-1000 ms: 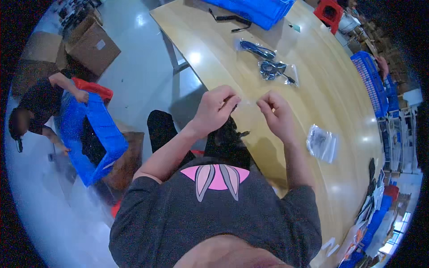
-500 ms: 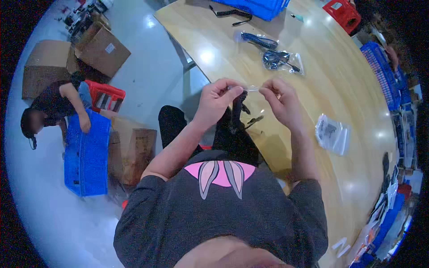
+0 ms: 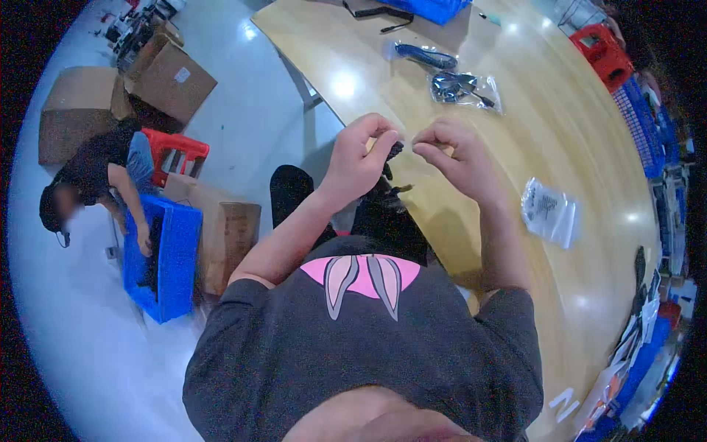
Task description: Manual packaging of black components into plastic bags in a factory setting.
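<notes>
My left hand (image 3: 361, 158) is closed in a pinch at the table edge, on a clear plastic bag whose film barely shows. A black cable (image 3: 395, 151) hangs from those fingers, inside the bag as far as I can see. My right hand (image 3: 458, 156) is also pinched, thumb against fingers, just right of the left fingertips. The bag's edge between the hands is too faint to follow. Beyond my hands, a bagged black cable (image 3: 460, 90) and a dark cable bundle (image 3: 426, 55) in clear wrapping lie on the wooden table (image 3: 530, 295).
A clear bag with printing (image 3: 550, 214) lies right of my right hand. A coiled black cable (image 3: 383, 13) and a blue bin (image 3: 434, 7) are at the far edge. On the left, a person (image 3: 96, 177) bends over a blue crate (image 3: 188, 250) near cardboard boxes (image 3: 173, 81).
My right hand has moved left, closer to my left hand; the clear strip stretched between them no longer shows. At left, the person's blue crate has tilted, and their hand reaches into it.
</notes>
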Tool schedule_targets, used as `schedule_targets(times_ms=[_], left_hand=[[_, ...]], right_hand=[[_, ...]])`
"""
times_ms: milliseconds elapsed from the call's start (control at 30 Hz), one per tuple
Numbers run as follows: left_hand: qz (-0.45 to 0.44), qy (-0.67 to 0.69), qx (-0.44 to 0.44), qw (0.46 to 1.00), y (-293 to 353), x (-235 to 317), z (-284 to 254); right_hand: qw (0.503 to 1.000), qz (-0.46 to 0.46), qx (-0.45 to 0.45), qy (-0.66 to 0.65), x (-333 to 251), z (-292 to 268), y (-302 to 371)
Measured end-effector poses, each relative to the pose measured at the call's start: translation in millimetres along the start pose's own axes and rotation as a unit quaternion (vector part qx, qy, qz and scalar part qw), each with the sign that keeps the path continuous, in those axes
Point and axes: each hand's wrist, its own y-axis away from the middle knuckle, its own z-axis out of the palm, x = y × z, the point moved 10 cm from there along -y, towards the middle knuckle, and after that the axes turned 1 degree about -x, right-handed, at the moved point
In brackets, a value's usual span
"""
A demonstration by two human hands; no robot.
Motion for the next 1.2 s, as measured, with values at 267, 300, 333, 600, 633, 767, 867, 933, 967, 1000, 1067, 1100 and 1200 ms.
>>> schedule_targets(times_ms=[267,300,333,600,633,767,867,933,967,1000,1067,1100,1200], left_hand=[[-0.047,-0.017,0.024,0.998,-6.8,-2.1,6.4],[-0.095,0.039,0.031,0.994,-5.9,-12.5,5.5],[-0.095,0.042,0.034,0.994,-6.0,-17.9,4.9],[-0.073,0.087,-0.003,0.993,-8.4,-25.3,10.2],[-0.050,0.053,0.000,0.997,-8.7,-19.8,8.9],[-0.058,0.067,0.006,0.996,-4.8,-24.2,10.8],[-0.104,0.040,-0.003,0.994,-1.7,-34.7,11.8],[-0.093,0.022,0.012,0.995,-2.9,-41.5,10.7],[-0.081,0.005,0.028,0.996,-3.1,-42.4,8.3],[-0.082,0.005,0.028,0.996,-1.6,-44.8,8.3],[-0.016,-0.091,0.047,0.995,-0.4,-33.7,2.7],[-0.017,-0.091,0.047,0.995,0.4,-35.1,2.2],[0.046,-0.119,0.068,0.989,4.8,-22.6,-0.7]], right_hand=[[0.997,0.058,0.050,-0.016,23.1,4.7,-0.6],[0.994,0.084,0.064,-0.016,27.7,3.5,-0.3],[0.994,0.084,0.061,-0.014,27.6,5.5,-0.5],[0.989,0.120,0.039,-0.078,46.1,5.8,1.8],[0.989,0.121,0.039,-0.078,44.7,4.3,0.8],[0.994,0.100,0.007,-0.037,38.8,9.4,-2.4],[0.992,0.104,-0.007,-0.069,41.3,20.0,0.1],[0.992,0.107,-0.004,-0.062,40.5,28.2,-1.2],[0.993,0.109,-0.001,-0.054,41.8,30.5,-0.3],[0.987,0.133,-0.014,-0.093,52.4,37.7,1.1],[0.980,0.155,-0.022,-0.123,64.9,46.3,3.8],[0.972,0.176,-0.030,-0.153,70.3,50.8,5.2],[0.971,0.167,-0.017,-0.169,72.1,53.0,5.3]])
